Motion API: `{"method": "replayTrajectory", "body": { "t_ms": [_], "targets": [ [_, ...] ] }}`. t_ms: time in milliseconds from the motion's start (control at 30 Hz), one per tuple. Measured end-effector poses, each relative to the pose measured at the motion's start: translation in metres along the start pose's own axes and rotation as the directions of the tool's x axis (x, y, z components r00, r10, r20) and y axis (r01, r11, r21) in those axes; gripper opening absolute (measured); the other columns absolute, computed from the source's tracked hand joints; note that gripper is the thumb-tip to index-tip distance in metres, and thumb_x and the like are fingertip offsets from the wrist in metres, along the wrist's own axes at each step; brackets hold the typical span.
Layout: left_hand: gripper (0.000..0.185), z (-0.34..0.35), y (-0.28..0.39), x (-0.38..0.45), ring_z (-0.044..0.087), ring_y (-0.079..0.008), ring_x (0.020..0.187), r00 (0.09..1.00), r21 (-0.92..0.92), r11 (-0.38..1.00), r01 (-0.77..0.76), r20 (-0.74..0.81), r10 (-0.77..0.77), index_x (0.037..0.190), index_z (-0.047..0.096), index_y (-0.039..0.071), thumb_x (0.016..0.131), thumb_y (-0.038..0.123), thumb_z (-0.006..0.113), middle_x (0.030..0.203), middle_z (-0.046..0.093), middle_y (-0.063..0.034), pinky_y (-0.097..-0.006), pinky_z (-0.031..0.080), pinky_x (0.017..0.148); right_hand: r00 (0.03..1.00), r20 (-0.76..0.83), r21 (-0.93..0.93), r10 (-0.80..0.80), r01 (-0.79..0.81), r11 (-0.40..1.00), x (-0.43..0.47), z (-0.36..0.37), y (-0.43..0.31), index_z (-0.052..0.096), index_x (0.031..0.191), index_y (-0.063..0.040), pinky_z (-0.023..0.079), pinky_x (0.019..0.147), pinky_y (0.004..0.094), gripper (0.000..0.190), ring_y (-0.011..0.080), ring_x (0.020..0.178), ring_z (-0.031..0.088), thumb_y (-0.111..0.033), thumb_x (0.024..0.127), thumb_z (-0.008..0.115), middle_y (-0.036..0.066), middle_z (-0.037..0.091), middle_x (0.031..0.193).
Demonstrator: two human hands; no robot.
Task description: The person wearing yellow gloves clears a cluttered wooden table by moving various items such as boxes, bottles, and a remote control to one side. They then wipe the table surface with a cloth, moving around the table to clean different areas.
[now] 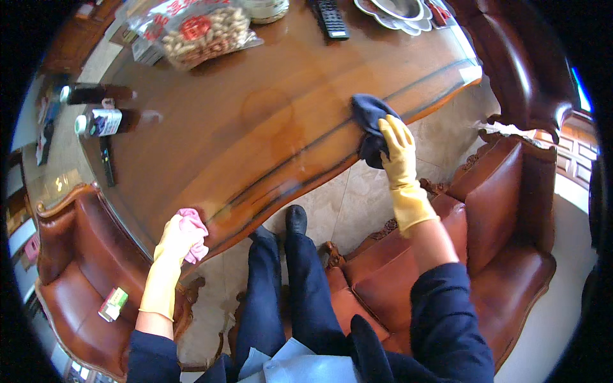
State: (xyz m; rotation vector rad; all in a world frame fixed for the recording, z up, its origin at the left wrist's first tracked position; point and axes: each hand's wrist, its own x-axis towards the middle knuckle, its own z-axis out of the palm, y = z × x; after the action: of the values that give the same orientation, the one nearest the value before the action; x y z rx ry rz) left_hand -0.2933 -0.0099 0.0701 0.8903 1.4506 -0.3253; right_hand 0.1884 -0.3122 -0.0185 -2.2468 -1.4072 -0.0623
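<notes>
Both hands wear yellow rubber gloves. My left hand [176, 239] grips a crumpled pink cloth [193, 234] at the near left edge of a glass-topped wooden table [215, 143]. Further right, my right hand [398, 143] holds a dark blue cloth [371, 115], which lies over the table's front edge and partly hangs down. The fingertips of the right glove are bent over the cloth. Faint round marks show on the tabletop between the hands.
A bag of peanuts [210, 36], a jar [266, 9], a remote control [330, 21] and a scalloped dish [407, 21] stand along the far side. Two dark bottles [106, 122] [84, 94] are at left. Leather armchair [81, 282] and sofa [397, 273] flank my legs.
</notes>
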Motion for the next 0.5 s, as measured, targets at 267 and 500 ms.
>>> {"method": "replayTrajectory", "body": {
  "t_ms": [267,500],
  "targets": [
    [0.024,0.02,-0.007,0.015,0.051,-0.0211,0.048,0.983,0.219,0.973,-0.078,-0.145,0.111,0.101,0.053,0.007,0.093,-0.009,0.069,0.066,0.051,-0.0091,-0.0404,0.042,0.042,0.284,0.483,0.157,0.828,-0.959,0.237,-0.189,0.016,-0.019,0.075,0.123,-0.001,0.057,0.097,0.041,0.035,0.0297,0.104,0.075,-0.023,0.094,0.074,0.016,0.08,0.111],
    [0.026,-0.004,-0.014,0.01,0.058,-0.0224,0.046,0.99,0.149,0.984,-0.101,-0.082,0.114,0.108,0.06,0.004,0.09,-0.003,0.077,0.071,0.062,-0.0125,-0.04,0.047,0.04,0.724,0.204,0.818,0.659,-0.496,0.291,0.03,-0.068,0.056,0.07,0.115,-0.003,0.055,0.074,0.0327,0.022,0.0151,0.079,0.066,-0.024,0.109,0.067,0.003,0.073,0.096]
  ]
}}
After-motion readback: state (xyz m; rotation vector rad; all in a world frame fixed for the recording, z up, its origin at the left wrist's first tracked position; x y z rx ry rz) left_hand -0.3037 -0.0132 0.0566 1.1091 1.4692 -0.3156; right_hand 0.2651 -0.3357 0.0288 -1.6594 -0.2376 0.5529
